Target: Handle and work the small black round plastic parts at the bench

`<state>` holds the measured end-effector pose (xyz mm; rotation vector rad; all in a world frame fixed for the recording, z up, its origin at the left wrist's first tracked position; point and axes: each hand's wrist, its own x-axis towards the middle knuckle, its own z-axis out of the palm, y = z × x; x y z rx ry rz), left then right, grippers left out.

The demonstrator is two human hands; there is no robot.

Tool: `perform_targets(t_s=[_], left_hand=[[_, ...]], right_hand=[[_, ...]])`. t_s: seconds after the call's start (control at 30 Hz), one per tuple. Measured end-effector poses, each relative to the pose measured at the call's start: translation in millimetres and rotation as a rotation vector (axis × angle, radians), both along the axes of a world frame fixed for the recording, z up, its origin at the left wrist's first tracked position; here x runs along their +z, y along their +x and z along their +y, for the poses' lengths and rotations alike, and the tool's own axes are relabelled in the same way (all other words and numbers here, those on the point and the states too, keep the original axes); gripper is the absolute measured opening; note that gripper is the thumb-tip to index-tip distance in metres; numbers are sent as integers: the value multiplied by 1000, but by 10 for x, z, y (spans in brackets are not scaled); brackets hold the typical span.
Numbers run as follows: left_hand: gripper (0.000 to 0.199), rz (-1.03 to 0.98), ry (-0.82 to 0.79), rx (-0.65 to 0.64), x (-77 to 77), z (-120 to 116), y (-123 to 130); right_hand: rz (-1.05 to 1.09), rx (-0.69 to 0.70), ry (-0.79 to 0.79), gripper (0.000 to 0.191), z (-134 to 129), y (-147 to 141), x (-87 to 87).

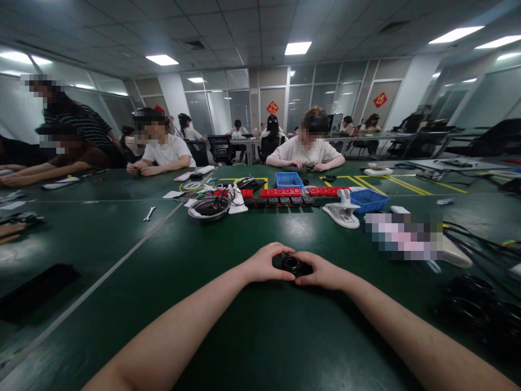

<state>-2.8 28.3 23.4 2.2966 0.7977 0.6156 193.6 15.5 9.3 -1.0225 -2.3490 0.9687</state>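
Observation:
A small black round part with a ring-shaped opening (291,264) sits between my two hands, low over the green table (228,326). My left hand (269,263) curves around its left side, thumb at the front and fingers behind. From the other side my right hand (319,270) closes on it, its fingertips meeting those of the left. Both hands touch the part, and its exact kind is too small to tell. Several larger black ring-shaped parts (468,309) lie on the table at the right.
Beyond my hands stand a white clamp (342,210), a blue tray (368,201), another blue tray (288,180), red power strips (280,192) and a round bowl (209,207). A wrench (150,214) lies left, past a dark flat piece (38,290). People sit across the table.

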Motion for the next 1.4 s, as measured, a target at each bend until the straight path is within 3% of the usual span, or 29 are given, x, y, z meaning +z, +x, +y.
perform_targets(t_s=[0.37, 0.7, 0.93, 1.13, 1.23, 1.4], left_hand=[[40, 15, -13, -14, -12, 1, -5], [41, 12, -63, 46, -48, -11, 33], [45, 31, -77, 210, -73, -63, 103], [45, 51, 15, 413, -108, -123, 169], [43, 47, 21, 356, -102, -100, 146], [43, 22, -110, 110, -61, -18, 52]], right_hand=[[-14, 36, 8, 28, 39, 19, -36], [38, -101, -134, 26, 19, -5, -84], [-150, -399, 73, 40, -56, -154, -147], [-342, -579, 290, 36, -153, -284, -153], [-270, -513, 309, 39, -163, -280, -128], [41, -140, 63, 50, -80, -133, -83]])
